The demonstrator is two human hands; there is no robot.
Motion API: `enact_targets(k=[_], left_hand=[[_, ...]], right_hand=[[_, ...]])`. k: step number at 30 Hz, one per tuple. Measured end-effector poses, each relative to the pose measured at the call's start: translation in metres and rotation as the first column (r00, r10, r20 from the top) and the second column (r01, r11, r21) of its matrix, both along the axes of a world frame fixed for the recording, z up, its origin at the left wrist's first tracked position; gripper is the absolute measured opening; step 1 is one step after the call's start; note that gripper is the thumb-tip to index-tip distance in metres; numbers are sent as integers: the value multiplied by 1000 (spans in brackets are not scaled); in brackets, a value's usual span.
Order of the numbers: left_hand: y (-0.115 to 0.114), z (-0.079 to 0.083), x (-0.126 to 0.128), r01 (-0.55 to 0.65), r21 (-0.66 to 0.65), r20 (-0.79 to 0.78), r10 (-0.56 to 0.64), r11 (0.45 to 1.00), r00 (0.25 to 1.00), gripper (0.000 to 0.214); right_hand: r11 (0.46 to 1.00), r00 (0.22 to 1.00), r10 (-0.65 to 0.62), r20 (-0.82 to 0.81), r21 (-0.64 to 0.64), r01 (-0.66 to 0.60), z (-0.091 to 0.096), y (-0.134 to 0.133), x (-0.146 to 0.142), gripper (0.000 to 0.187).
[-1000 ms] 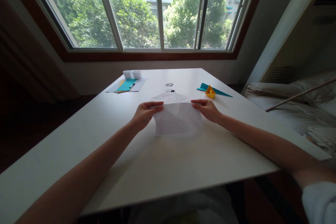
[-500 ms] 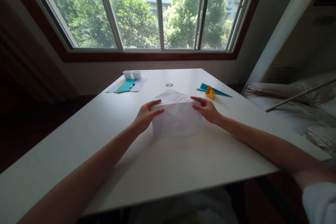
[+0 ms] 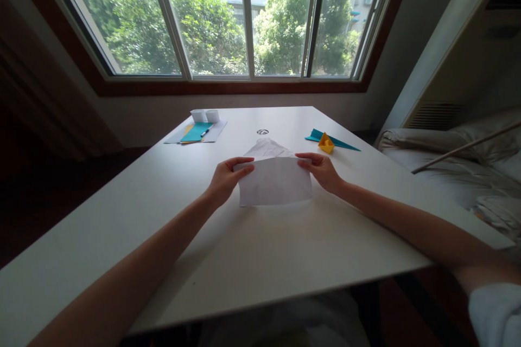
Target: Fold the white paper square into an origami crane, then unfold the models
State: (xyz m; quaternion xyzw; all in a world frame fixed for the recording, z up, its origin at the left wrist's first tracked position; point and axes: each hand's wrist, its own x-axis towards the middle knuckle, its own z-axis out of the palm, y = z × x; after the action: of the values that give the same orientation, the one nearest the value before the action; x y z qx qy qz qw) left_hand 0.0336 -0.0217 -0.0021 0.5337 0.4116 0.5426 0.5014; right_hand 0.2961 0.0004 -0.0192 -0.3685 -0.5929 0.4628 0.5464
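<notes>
Here the left hand point(image 3: 228, 178) and right hand point(image 3: 323, 172) pinch a white sheet point(image 3: 277, 184) near both ends of its top edge, between the side edges of the table point(image 3: 228, 265) (a yellow paper boat point(image 3: 326, 143) sits toward the right edge).

White paper point(image 3: 277, 184), thin, shaded grey, held at 10 and 2 o'clock corners over counter point(image 3: 228, 271). Front panel point(image 3: 271, 181) roughly rectangular, top edge slightly arched, lower edge at 6 o'clock unheld. Creased, peaked section point(image 3: 267, 148) beyond top edge, toward 12 o'clock; cannot tell whether joined to panel.
</notes>
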Motion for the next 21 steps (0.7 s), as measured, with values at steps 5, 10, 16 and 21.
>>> enact_targets(k=[5,10,16,21], left_hand=[[0,-1,1,-3,-4,-1,3,1000,1000,37],[0,-2,2,1,13,1,-1,1000,1000,32],[-4,1,5,-6,12,-28,6,1000,1000,33],[-5,2,5,-115,152,-195,144,982,970,31]], right_hand=[[995,989,-77,122,77,68,0,0,2,35],[960,950,-205,237,236,149,1,0,4,29],[942,933,-233,273,303,146,-1,4,6,27],[936,935,-222,277,328,125,0,3,5,26]])
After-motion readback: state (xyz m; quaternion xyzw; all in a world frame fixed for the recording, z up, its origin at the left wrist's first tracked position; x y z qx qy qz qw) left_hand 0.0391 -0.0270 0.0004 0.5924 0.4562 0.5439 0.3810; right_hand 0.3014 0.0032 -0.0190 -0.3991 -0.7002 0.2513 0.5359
